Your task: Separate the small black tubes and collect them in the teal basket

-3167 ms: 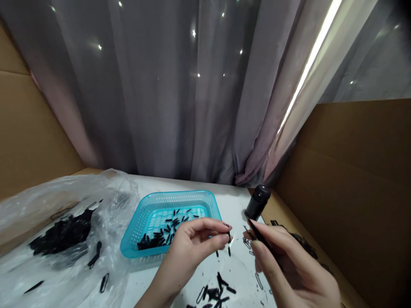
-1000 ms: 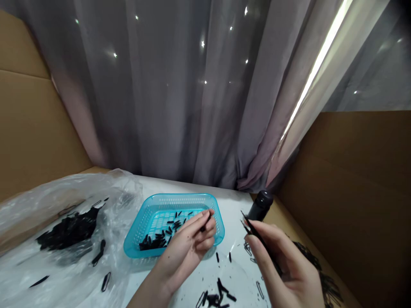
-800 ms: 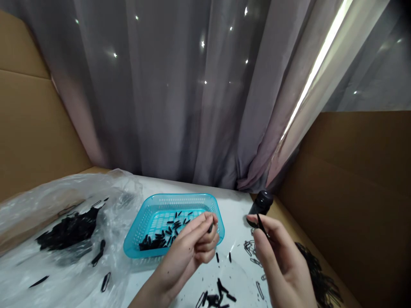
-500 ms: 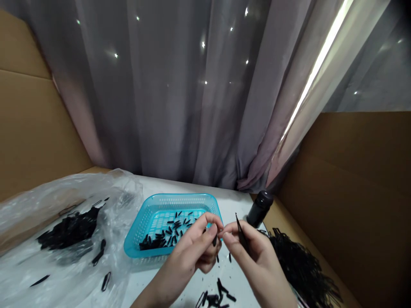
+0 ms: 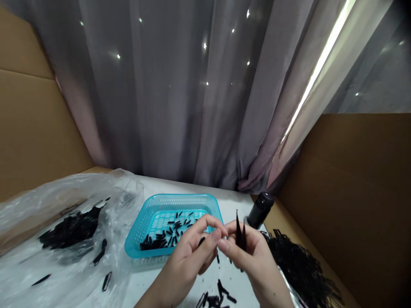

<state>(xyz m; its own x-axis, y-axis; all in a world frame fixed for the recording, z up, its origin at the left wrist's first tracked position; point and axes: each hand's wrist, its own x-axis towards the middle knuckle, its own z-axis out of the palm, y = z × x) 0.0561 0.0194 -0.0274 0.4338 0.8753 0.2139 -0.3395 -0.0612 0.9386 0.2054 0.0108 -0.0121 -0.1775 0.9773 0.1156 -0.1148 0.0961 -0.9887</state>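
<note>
My left hand (image 5: 189,259) is closed, with a small black piece (image 5: 201,241) showing between its curled fingers. Thumb and index finger are pinched, and their tips meet those of my right hand (image 5: 252,254) just in front of the basket. Black pointed tweezers (image 5: 240,235) rest in the right hand, points up and slightly apart. Whatever the joined fingertips hold is too small to make out. Behind the left hand stands a blue plastic basket (image 5: 135,249) with many short black pieces (image 5: 154,244) lying in it.
On the left, a clear plastic bag (image 5: 118,205) bears a heap of black strips (image 5: 72,229). A dark bottle (image 5: 260,209) stands at the back right beside a pile of black loops (image 5: 295,267). Loose black pieces (image 5: 220,295) lie in front. Cardboard walls (image 5: 353,184) flank the table.
The tweezers have turned in my right hand, and both points now show apart. The black piece in my left hand sits further back in the fingers. The fingertips stay together.
</note>
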